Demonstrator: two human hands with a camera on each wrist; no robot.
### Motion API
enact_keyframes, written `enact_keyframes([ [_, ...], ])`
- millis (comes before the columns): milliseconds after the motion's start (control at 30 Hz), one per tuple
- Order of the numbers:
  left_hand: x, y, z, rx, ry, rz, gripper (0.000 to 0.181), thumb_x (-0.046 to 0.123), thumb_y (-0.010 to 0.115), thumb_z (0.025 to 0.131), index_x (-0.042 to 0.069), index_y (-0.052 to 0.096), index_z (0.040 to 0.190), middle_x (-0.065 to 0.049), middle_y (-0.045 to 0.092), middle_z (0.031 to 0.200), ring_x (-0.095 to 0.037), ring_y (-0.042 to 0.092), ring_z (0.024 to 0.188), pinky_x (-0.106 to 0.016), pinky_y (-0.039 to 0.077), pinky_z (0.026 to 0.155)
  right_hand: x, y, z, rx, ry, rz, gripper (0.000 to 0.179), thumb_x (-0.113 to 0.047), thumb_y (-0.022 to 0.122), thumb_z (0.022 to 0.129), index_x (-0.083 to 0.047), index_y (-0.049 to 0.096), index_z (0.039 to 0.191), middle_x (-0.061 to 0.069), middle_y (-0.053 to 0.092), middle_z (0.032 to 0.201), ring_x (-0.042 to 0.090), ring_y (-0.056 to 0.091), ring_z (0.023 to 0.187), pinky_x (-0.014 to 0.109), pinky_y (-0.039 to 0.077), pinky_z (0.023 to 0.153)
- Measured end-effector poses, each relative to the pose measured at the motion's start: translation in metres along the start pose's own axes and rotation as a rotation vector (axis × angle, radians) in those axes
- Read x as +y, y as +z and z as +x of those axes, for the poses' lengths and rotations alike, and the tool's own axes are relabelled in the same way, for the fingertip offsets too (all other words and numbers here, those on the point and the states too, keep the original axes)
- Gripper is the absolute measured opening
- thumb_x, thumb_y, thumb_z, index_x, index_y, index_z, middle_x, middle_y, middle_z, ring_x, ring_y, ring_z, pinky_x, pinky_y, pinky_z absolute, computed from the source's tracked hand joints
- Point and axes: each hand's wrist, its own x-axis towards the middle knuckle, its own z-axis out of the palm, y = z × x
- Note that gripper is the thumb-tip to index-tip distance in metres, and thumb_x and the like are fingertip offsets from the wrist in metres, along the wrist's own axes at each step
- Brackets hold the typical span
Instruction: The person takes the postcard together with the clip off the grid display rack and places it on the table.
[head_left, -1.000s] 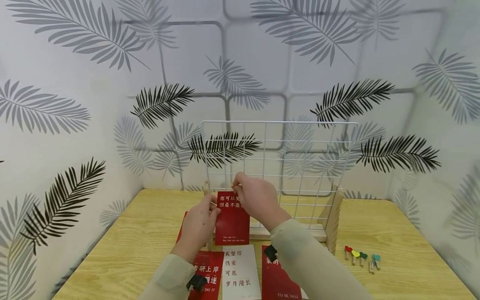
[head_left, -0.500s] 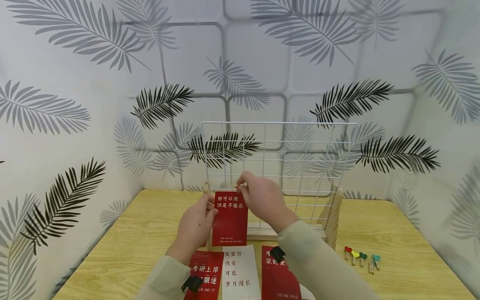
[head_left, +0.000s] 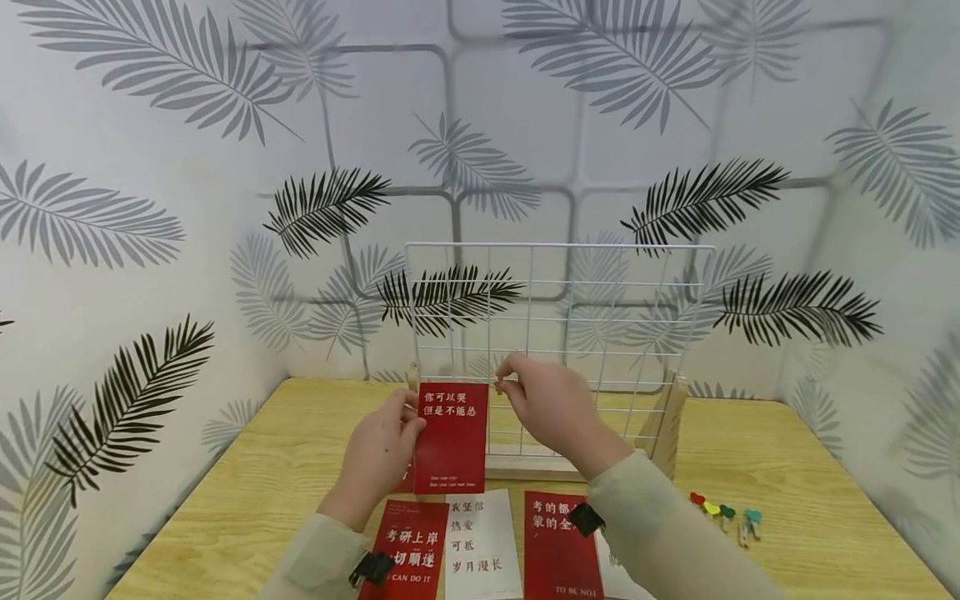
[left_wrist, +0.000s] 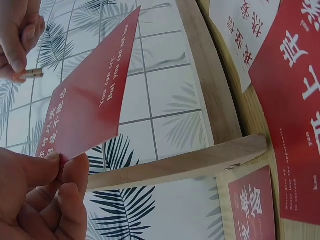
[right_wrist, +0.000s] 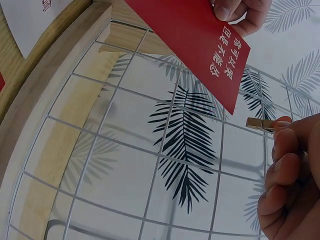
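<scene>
My left hand (head_left: pixel 378 454) pinches the left edge of a red card (head_left: pixel 450 446) with white lettering, thumb in front and fingers behind. The card stands upright in front of the lower left part of a white wire grid (head_left: pixel 562 245). To its right, my right hand (head_left: pixel 558 412) pinches a small wooden clothespin (right_wrist: pixel 259 123) by its orange-red end. In the right wrist view the bare wooden end points toward the card's top corner, with a gap between. The left wrist view also shows this clothespin (left_wrist: pixel 34 73) apart from the card.
The grid stands in a wooden base (head_left: pixel 540 467). Along the table front lie a white card (head_left: pixel 482 550), a red card (head_left: pixel 408 542) and another red card (head_left: pixel 562 558). Several heart-topped clothespins (head_left: pixel 726 515) lie at right. A leaf-patterned wall stands behind.
My left hand has shifted the red card slightly left. My right hand has moved right, off the card's upper corner, and the clothespin now shows clear of it.
</scene>
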Motion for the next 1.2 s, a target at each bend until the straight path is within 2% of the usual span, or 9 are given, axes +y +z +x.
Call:
enact_keyframes([
  [233,-0.004,-0.005,-0.002,-0.003,-0.003,-0.007,0.024,0.017,0.067,0.100,0.013,0.058,0.121,-0.002,0.068,0.097,-0.014,0.060,0.073,-0.031,0.052,0.064,0.016,-0.006,-0.015,0.005,0.032,0.010,0.009,-0.021,0.068,0.099,-0.018,0.066,0.108,-0.013,0.059,0.065,0.007,0.040,0.044,0.027,0.034,0.042],
  [567,-0.012,-0.015,-0.005,-0.025,-0.058,-0.044,0.026,0.017,0.066,0.100,0.014,0.057,0.125,-0.001,0.067,0.099,-0.016,0.060,0.078,-0.032,0.053,0.067,0.044,-0.019,-0.040,0.021,0.105,0.028,0.010,-0.019,0.067,0.099,-0.017,0.067,0.109,-0.012,0.054,0.061,0.008,0.036,0.044,0.028,0.030,0.042],
  [733,-0.021,-0.021,-0.007,-0.025,-0.065,-0.051,0.024,0.016,0.064,0.101,0.014,0.058,0.124,-0.001,0.067,0.098,-0.017,0.059,0.075,-0.033,0.050,0.066,0.060,-0.022,-0.053,0.010,0.147,0.039,0.011,-0.021,0.067,0.099,-0.016,0.067,0.109,-0.010,0.047,0.057,0.009,0.037,0.045,0.028,0.031,0.043],
  [1200,-0.040,-0.035,-0.012,-0.040,-0.087,-0.033,0.028,0.015,0.062,0.102,0.013,0.055,0.129,-0.004,0.066,0.101,-0.019,0.061,0.081,-0.032,0.053,0.068,0.106,-0.031,-0.091,-0.042,0.234,0.016,0.011,-0.021,0.065,0.100,-0.016,0.067,0.110,-0.007,0.045,0.059,0.011,0.036,0.047,0.029,0.030,0.044],
])
